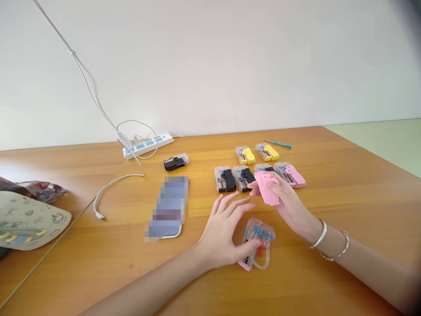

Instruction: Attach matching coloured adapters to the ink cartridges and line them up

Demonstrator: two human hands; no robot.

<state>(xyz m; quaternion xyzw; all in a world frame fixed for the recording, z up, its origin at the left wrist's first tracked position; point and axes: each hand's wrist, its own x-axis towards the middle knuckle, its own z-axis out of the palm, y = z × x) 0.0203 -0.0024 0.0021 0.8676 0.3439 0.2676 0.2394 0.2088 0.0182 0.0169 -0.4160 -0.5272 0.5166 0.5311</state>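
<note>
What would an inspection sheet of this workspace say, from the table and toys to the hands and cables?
Surface: brown wood-grain table.
Toys: a clear toy with a red trigger lies near the front; behind are two yellow toys, four black toys, one partly hidden, and a pink toy.
Clutter: phone, screwdriver, printed cream item at the left edge.
Left hand: open, thumb over the clear toy; contact unclear.
Right hand: holds a pink piece.
Cables: white cables reach a power strip; one end lies loose.
Surroundings: white wall.
Other people: nothing seen.
</note>
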